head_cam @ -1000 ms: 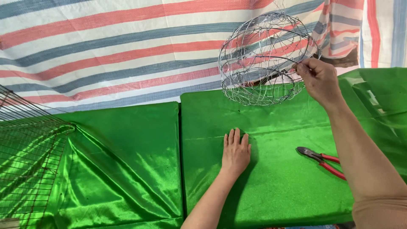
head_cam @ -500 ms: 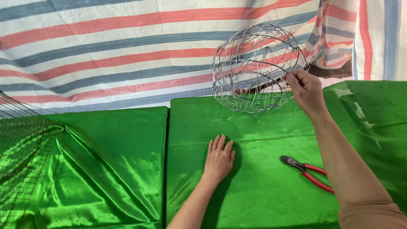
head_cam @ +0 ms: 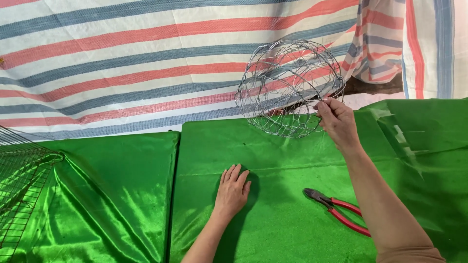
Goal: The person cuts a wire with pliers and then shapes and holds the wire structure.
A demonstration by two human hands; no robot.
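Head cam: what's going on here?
A person holds a round wire mesh ball up at its right edge with the right hand, fingers pinching the wire, above a table draped in shiny green cloth. The left hand lies flat on the cloth. Red-handled pliers lie on the cloth near the right forearm. A flat wire grid sits at the far left, before a striped tarp.

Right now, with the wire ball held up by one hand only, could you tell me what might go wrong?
The right hand pinches the wire ball at one edge only, so it could tilt or slip from that grip. Any loose wire ends, which I cannot make out, might prick the fingers. The red-handled pliers lie close under the right forearm, so a lowered arm might knock them; the left hand rests flat on the green cloth, giving the ball no support.
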